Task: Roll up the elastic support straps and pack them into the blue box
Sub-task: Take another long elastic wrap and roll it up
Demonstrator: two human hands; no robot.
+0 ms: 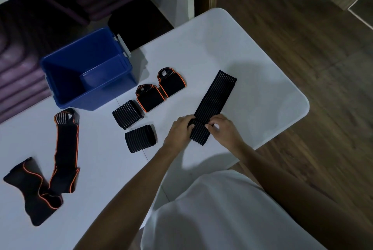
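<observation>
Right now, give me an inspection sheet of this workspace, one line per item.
Surface: white rounded-corner table, straps spread across it.
Job's things: open blue plastic box, no straps visible inside; long black ribbed elastic strap lying flat, its near end under both hands; two rolled black ribbed straps; two rolled orange-edged straps; two unrolled orange-edged straps.
Clutter: nothing seen.
Grippers: left hand and right hand grip the long strap's near end.
Cables: nothing seen.
Surroundings: wooden floor; stacked purple mats; black seat.
</observation>
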